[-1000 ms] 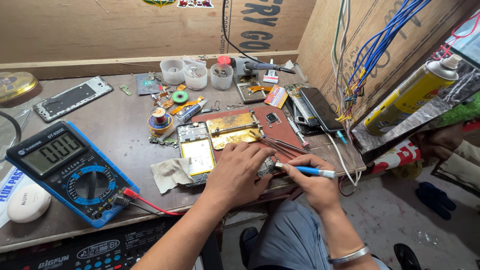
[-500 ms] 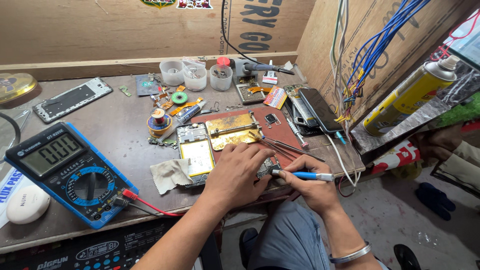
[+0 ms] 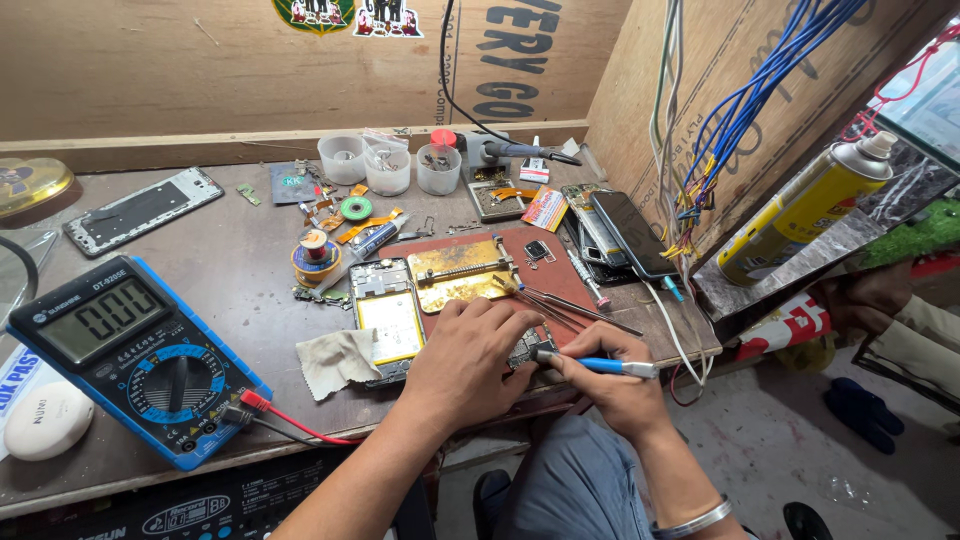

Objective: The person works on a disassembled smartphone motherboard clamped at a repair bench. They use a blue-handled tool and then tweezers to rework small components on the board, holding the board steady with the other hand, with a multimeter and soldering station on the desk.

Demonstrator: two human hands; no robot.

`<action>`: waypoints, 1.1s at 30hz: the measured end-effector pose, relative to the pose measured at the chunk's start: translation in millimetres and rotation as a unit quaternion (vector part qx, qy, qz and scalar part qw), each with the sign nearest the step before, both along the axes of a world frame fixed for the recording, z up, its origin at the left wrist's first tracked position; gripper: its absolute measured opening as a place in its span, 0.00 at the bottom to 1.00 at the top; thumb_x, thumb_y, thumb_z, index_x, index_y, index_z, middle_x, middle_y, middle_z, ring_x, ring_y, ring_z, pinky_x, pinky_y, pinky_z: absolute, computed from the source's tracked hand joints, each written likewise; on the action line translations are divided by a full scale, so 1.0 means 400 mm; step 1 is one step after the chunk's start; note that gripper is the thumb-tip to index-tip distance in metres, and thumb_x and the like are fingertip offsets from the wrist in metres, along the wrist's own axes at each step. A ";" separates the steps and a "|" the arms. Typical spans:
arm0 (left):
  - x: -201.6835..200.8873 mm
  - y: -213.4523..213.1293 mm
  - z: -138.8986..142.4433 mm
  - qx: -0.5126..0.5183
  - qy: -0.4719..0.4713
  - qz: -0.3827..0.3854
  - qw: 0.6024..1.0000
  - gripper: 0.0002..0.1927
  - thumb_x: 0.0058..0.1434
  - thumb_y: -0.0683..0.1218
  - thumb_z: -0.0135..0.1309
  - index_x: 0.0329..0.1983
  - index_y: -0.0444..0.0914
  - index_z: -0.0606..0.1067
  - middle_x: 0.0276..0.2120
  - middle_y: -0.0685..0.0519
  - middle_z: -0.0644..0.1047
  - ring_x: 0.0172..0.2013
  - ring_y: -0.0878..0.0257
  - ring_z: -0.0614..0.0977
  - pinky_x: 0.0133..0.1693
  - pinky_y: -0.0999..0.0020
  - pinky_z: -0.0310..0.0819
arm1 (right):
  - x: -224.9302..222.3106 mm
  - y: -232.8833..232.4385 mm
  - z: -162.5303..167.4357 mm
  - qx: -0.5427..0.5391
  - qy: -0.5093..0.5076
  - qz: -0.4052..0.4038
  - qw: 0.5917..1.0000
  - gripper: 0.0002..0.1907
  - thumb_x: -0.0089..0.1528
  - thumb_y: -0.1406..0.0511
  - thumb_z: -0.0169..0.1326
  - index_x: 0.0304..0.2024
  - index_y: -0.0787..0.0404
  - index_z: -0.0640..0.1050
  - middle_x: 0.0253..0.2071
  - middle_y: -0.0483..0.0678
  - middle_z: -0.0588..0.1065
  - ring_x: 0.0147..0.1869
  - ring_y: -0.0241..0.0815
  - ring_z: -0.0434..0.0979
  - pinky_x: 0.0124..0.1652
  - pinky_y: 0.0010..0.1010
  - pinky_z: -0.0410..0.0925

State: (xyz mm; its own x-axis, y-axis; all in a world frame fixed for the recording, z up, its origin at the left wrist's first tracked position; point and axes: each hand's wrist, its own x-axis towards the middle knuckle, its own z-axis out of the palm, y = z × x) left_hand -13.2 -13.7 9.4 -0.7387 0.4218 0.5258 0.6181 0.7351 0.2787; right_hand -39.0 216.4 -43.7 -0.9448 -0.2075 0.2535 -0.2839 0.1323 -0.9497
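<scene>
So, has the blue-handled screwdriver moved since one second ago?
No. The blue-handled screwdriver in the right hand stays at the same spot beside the tweezers, tip on the board.
</scene>
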 end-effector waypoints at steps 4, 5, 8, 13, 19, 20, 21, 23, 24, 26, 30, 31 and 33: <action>0.000 0.003 0.002 0.001 0.004 -0.003 1.000 0.28 0.53 0.53 0.63 0.56 0.42 0.73 0.45 0.51 0.78 0.49 0.54 0.76 0.53 0.56 0.63 | -0.001 0.003 -0.002 -0.007 0.052 -0.034 0.998 0.05 0.57 0.74 0.65 0.31 0.66 0.80 0.32 0.45 0.79 0.36 0.30 0.76 0.36 0.22 0.71; 0.001 0.004 0.002 0.002 0.007 -0.004 1.000 0.28 0.52 0.53 0.63 0.56 0.42 0.73 0.45 0.51 0.78 0.49 0.54 0.76 0.53 0.55 0.63 | -0.001 0.001 -0.005 -0.007 0.063 -0.047 0.997 0.05 0.57 0.74 0.65 0.32 0.66 0.80 0.33 0.45 0.79 0.36 0.30 0.76 0.36 0.22 0.71; 0.002 0.003 0.003 -0.002 -0.006 0.000 1.000 0.28 0.52 0.54 0.63 0.55 0.42 0.73 0.44 0.51 0.77 0.50 0.53 0.76 0.53 0.56 0.64 | -0.002 0.001 -0.008 -0.006 0.029 -0.027 0.999 0.05 0.56 0.74 0.65 0.31 0.66 0.79 0.33 0.46 0.78 0.35 0.31 0.78 0.36 0.23 0.73; 0.001 0.002 0.001 -0.004 -0.004 0.001 1.000 0.28 0.52 0.54 0.63 0.55 0.42 0.73 0.44 0.50 0.77 0.50 0.53 0.76 0.52 0.55 0.63 | -0.010 0.003 -0.010 -0.034 0.040 -0.028 0.998 0.05 0.57 0.75 0.63 0.33 0.67 0.79 0.36 0.47 0.78 0.39 0.32 0.79 0.40 0.24 0.74; 0.003 0.005 0.001 0.001 0.006 -0.002 1.000 0.28 0.52 0.53 0.63 0.55 0.42 0.73 0.44 0.50 0.78 0.50 0.53 0.76 0.52 0.55 0.64 | -0.013 0.014 -0.010 -0.044 -0.028 -0.002 0.999 0.05 0.56 0.77 0.64 0.33 0.68 0.79 0.36 0.47 0.78 0.38 0.34 0.80 0.40 0.25 0.75; 0.003 0.004 0.002 -0.003 0.004 0.000 1.000 0.28 0.51 0.54 0.63 0.55 0.42 0.73 0.44 0.50 0.78 0.50 0.53 0.76 0.52 0.55 0.64 | -0.012 0.013 -0.011 -0.051 -0.023 -0.008 0.998 0.05 0.56 0.77 0.63 0.33 0.67 0.79 0.36 0.47 0.78 0.38 0.34 0.80 0.39 0.25 0.75; 0.003 0.003 0.002 -0.004 0.000 0.001 1.000 0.28 0.52 0.54 0.63 0.55 0.42 0.73 0.44 0.50 0.78 0.49 0.53 0.76 0.53 0.55 0.64 | -0.010 0.012 -0.012 -0.058 -0.019 -0.014 0.998 0.05 0.56 0.77 0.63 0.33 0.67 0.80 0.35 0.48 0.79 0.38 0.34 0.80 0.39 0.25 0.75; 0.002 0.005 0.003 -0.006 -0.008 0.001 1.000 0.28 0.53 0.54 0.63 0.56 0.42 0.73 0.44 0.50 0.78 0.49 0.53 0.76 0.53 0.55 0.64 | -0.010 0.009 -0.014 -0.038 0.014 -0.039 0.998 0.06 0.57 0.76 0.64 0.34 0.67 0.80 0.37 0.47 0.79 0.39 0.33 0.79 0.40 0.23 0.74; 0.002 0.006 0.003 -0.003 -0.003 0.000 1.000 0.28 0.53 0.54 0.63 0.56 0.42 0.73 0.44 0.50 0.78 0.49 0.53 0.76 0.53 0.55 0.64 | -0.012 0.008 -0.013 -0.028 0.030 -0.050 0.998 0.06 0.57 0.76 0.64 0.35 0.67 0.81 0.37 0.47 0.79 0.40 0.32 0.79 0.40 0.22 0.73; 0.002 0.005 0.003 0.001 0.007 -0.002 1.000 0.28 0.53 0.54 0.63 0.55 0.41 0.73 0.44 0.50 0.78 0.49 0.53 0.76 0.52 0.56 0.64 | -0.018 0.013 -0.007 -0.035 -0.035 -0.027 0.998 0.05 0.57 0.76 0.64 0.33 0.67 0.79 0.35 0.47 0.79 0.37 0.33 0.80 0.38 0.24 0.74; 0.002 0.005 0.002 -0.004 0.005 0.002 1.000 0.28 0.52 0.54 0.63 0.55 0.42 0.74 0.44 0.50 0.78 0.49 0.53 0.76 0.53 0.55 0.64 | -0.023 0.016 -0.002 -0.062 -0.118 -0.017 0.991 0.05 0.57 0.75 0.63 0.32 0.67 0.78 0.33 0.49 0.79 0.34 0.36 0.82 0.36 0.27 0.76; 0.001 0.004 0.002 -0.006 0.002 0.003 1.000 0.28 0.52 0.54 0.63 0.56 0.42 0.74 0.44 0.50 0.78 0.49 0.53 0.76 0.53 0.55 0.64 | -0.022 0.015 -0.003 -0.047 -0.070 -0.028 0.996 0.05 0.57 0.75 0.64 0.33 0.66 0.79 0.34 0.48 0.79 0.35 0.34 0.80 0.36 0.25 0.74; -0.002 0.007 0.001 -0.006 0.002 0.001 1.000 0.28 0.53 0.54 0.63 0.56 0.41 0.73 0.44 0.50 0.78 0.49 0.53 0.76 0.52 0.55 0.64 | -0.018 0.010 -0.008 -0.017 0.025 -0.051 0.998 0.06 0.57 0.75 0.65 0.34 0.66 0.80 0.36 0.46 0.78 0.37 0.30 0.77 0.37 0.23 0.72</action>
State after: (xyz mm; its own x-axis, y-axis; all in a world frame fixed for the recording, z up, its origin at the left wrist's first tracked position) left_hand -13.9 -10.8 9.8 -0.7375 0.4263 0.5237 0.6178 0.7392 0.2682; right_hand -46.2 220.4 -46.9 -0.9463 -0.1017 0.3070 -0.3186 0.1309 -0.9388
